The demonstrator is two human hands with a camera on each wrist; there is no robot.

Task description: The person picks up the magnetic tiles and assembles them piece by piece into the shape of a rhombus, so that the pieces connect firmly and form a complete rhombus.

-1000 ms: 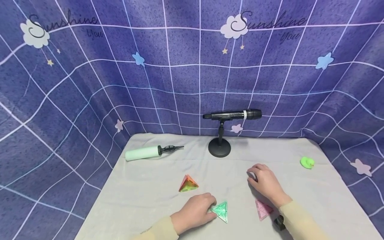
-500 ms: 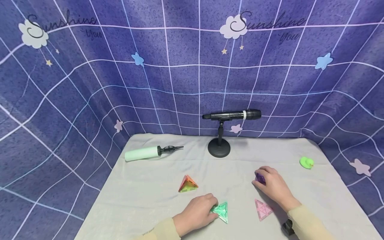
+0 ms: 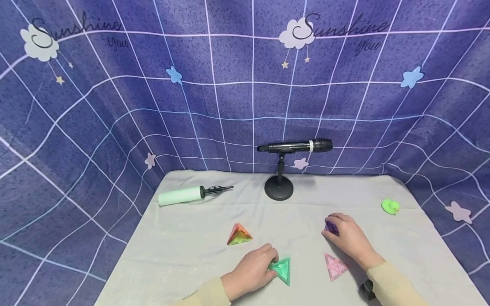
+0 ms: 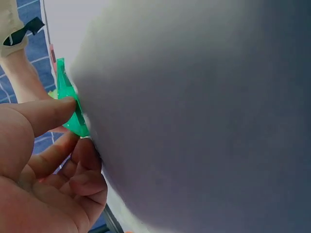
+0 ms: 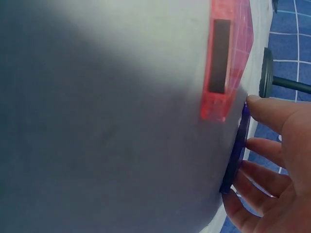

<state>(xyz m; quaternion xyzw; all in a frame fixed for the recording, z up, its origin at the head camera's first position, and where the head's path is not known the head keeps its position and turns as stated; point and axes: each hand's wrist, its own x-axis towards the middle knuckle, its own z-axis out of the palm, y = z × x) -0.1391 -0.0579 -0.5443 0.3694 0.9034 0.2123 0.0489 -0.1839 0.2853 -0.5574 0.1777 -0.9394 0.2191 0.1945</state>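
My left hand (image 3: 252,268) pinches a green translucent triangular magnetic tile (image 3: 282,270) by one corner, low over the cloth. In the left wrist view the thumb lies on the green tile (image 4: 68,97), with a finger beneath it. Farther right, my right hand (image 3: 351,239) holds a purple magnetic tile (image 3: 331,228), mostly hidden behind the fingers. The right wrist view shows thumb and fingertips along the edge of the purple tile (image 5: 236,150). A pink triangular tile (image 3: 335,267) lies between the hands, nearer the right forearm.
An orange, red and yellow-green pyramid of tiles (image 3: 239,234) stands beyond the left hand. Farther back are a mint-green hand pump (image 3: 180,196), a black microphone (image 3: 294,146) on a stand (image 3: 279,188), and a green toy duck (image 3: 390,207) at right. A patterned curtain (image 3: 229,106) surrounds the table.
The right hand has moved right and slightly nearer, and the purple tile now shows between its fingers. The left hand and green tile have barely moved.
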